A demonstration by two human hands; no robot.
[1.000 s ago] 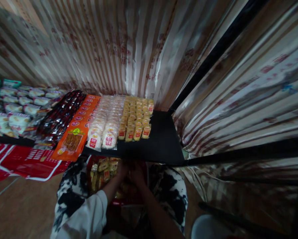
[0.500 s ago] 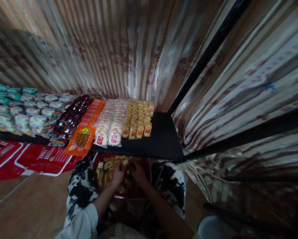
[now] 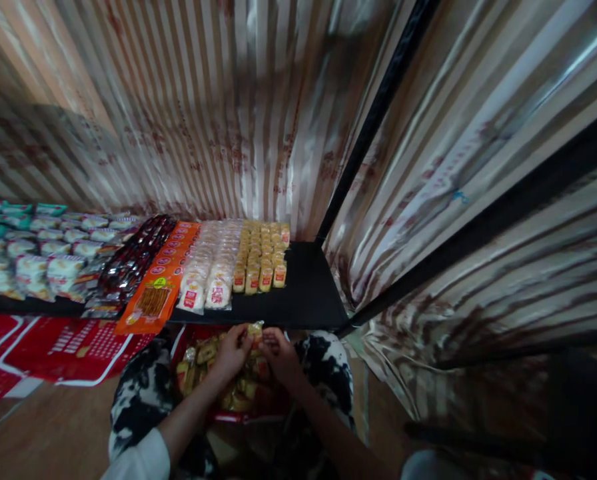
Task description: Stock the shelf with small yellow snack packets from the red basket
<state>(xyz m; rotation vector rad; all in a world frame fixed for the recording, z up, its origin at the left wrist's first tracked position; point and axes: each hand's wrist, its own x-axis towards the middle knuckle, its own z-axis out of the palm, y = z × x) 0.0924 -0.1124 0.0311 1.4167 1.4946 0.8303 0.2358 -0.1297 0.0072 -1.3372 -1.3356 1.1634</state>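
Between my two hands is a small yellow wrapped snack packet, held up above a red container that sits between my knees. My left hand pinches the packet from the left side, and my right hand has its fingers curled against the right side. Loose yellow snack packets fill the container below. On the black shelf just beyond stand neat rows of the same yellow packets, their red labels facing me.
Left of the yellow rows are white packets, an orange snack bag, dark shiny packets and white-and-green packets. A black shelf has a dark post at its corner. Striped sheeting hangs behind. Red bags lie at left.
My hands have risen out of the container toward the shelf edge, and a yellow packet now shows between them. The view has shifted slightly right and up.
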